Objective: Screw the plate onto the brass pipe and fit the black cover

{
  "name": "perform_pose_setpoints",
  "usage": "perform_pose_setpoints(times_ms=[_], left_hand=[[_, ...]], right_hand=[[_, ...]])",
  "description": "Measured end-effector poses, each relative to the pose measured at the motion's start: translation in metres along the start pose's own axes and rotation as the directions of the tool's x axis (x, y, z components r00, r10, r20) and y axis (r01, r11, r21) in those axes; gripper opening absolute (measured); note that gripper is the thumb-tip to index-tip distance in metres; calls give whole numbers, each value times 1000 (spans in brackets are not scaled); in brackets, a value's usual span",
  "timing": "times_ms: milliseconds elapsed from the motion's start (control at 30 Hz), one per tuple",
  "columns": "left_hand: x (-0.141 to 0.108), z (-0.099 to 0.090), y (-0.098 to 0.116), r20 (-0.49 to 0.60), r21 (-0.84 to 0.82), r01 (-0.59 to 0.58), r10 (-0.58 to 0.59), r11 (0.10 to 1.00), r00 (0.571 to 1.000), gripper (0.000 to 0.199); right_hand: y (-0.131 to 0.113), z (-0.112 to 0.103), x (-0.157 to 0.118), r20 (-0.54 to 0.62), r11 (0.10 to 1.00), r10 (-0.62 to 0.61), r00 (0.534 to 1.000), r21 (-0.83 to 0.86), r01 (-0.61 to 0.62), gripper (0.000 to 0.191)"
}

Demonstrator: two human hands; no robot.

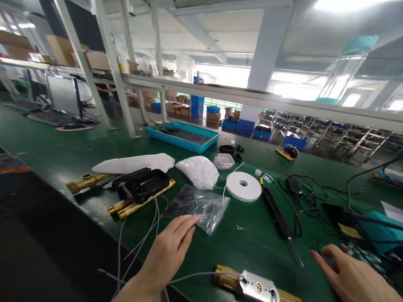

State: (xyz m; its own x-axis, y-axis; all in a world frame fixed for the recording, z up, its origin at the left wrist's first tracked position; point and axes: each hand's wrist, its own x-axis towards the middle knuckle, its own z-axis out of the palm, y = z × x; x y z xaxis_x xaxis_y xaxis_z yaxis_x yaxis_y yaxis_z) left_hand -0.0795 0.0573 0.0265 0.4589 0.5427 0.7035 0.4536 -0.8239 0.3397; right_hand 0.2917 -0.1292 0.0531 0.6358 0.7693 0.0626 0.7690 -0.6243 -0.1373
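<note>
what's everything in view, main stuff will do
bench: 1, green, foreground
brass fitting: 1, gold, near edge
brass pieces: several, gold, left
casings: count unclear, black, left
long packet: 1, white, left
stuffed bag: 1, white, centre
flat bag: 1, clear, centre
reel: 1, white, centre
screws: several, silver, centre
screwdriver: 1, black, right of reel
tray: 1, blue, far edge
monitor: 1, black, far left
cables: several, black, right
container: 1, clear, upper right
crates: several, blue, background
left hand: 1, bare, by flat bag
right hand: 1, bare, lower right

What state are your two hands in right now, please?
Left hand: open, apparently holding nothing, fingertips over the plastic bag; contact unclear.
Right hand: open, fingers loosely bent, apparently holding nothing, near the screwdriver.
</note>
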Motion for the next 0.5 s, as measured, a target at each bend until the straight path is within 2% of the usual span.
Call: perform_pose_setpoints(times_ms=[67, 167, 233, 300, 367, 500], left_hand=[[8, 8, -12, 6, -3, 13, -13, 1000, 1000, 25], [19, 23, -29, 27, -11, -11, 11, 1000, 1000, 27], [24, 36, -39, 36, -11, -58, 58, 998, 998, 29], [27, 48, -50, 13, 1, -125, 125, 992, 992, 32], [30, 58, -61, -38, 29, -208, 209, 978, 977, 35], [29, 68, -79, -132, 125, -367, 382, 922, 915, 36]], right_hand=[[-38, -19, 8, 41, 997, -22, 999, -76, 25, 37], [-91, -35, 35, 28, 972, -190, 981, -132, 192, 28], [-123, -37, 64, -7, 941, -316, 949, -130, 312, 26], [-152, -34, 102, -55, 913, -395, 917, -136, 385, 24], [-180, -27, 146, -85, 907, -409, 909, -152, 393, 19], [-224, -1, 239, -97, 896, -429, 898, -173, 410, 18]])
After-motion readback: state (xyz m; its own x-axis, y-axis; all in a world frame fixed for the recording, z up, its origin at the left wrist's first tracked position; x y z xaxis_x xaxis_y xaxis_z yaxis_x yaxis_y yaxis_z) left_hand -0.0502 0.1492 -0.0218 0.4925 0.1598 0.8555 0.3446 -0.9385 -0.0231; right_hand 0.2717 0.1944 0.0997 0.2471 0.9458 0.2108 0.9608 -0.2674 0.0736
